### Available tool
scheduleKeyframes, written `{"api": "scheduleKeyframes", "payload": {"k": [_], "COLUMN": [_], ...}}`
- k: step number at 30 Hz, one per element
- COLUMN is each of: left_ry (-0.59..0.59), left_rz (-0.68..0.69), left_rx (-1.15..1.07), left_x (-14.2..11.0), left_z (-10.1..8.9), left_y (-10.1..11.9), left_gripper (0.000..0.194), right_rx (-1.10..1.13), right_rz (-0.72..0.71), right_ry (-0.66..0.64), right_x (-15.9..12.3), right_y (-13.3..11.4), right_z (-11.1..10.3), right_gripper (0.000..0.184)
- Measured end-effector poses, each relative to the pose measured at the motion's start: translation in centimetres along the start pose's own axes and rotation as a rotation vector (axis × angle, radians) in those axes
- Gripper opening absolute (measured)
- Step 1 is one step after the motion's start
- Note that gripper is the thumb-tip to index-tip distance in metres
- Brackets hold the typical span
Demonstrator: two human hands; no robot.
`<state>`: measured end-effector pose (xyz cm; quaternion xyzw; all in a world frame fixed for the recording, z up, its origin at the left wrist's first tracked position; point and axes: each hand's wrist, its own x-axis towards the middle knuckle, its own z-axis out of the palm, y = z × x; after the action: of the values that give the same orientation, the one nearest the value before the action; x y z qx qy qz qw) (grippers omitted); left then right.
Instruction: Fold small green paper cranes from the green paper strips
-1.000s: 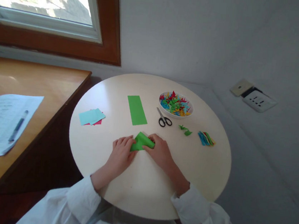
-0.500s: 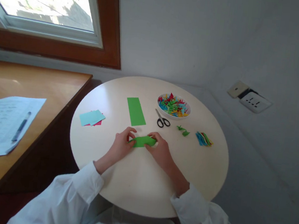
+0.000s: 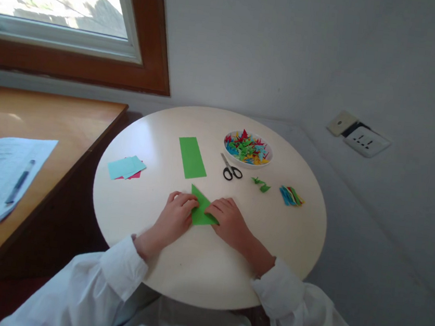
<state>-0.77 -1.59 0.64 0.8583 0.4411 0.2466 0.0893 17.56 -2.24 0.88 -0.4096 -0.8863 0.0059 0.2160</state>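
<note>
Green paper (image 3: 200, 215), roughly triangular in outline, lies just below the frame's centre, with the fingers of the left hand (image 3: 176, 211) and right hand (image 3: 231, 221) on its two sides; whether they pinch or merely press, I cannot tell. It looks light, thin and easily creased, best taken by its edges. Above, clear of both hands, lie a green sheet (image 3: 192, 158), scissors (image 3: 232, 168) and a bowl (image 3: 245, 165) of colourful pieces.

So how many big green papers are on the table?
2: one rectangle lies flat, left of the scissors; one triangle-shaped sheet lies between the left hand and right hand, touching both. Others could be hidden underneath.
</note>
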Motion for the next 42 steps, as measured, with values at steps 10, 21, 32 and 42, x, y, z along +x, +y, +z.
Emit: {"api": "scheduleKeyframes", "payload": {"k": [10, 21, 32, 42], "left_ry": [-0.109, -0.118, -0.122, -0.089], "left_rz": [-0.050, -0.190, -0.241, -0.246], "left_rx": [-0.009, -0.151, -0.128, -0.204], "left_x": [-1.3, -0.1, 1.0, 1.1], "left_z": [-0.8, -0.8, -0.8, -0.5], "left_y": [0.7, -0.2, -0.6, -1.3], "left_gripper": [0.022, 0.020, 0.019, 0.017], "right_rx": [0.245, 0.425, 0.298, 0.219], "right_rz": [0.034, 0.258, 0.368, 0.393], "right_ry": [-0.040, -0.056, -0.062, -0.064], "right_x": [-0.6, 0.2, 0.6, 0.5], "right_y": [-0.1, 1.8, 1.7, 1.6], "right_z": [0.3, 0.1, 0.9, 1.2], "right_gripper": [0.016, 0.014, 0.018, 0.014]}}
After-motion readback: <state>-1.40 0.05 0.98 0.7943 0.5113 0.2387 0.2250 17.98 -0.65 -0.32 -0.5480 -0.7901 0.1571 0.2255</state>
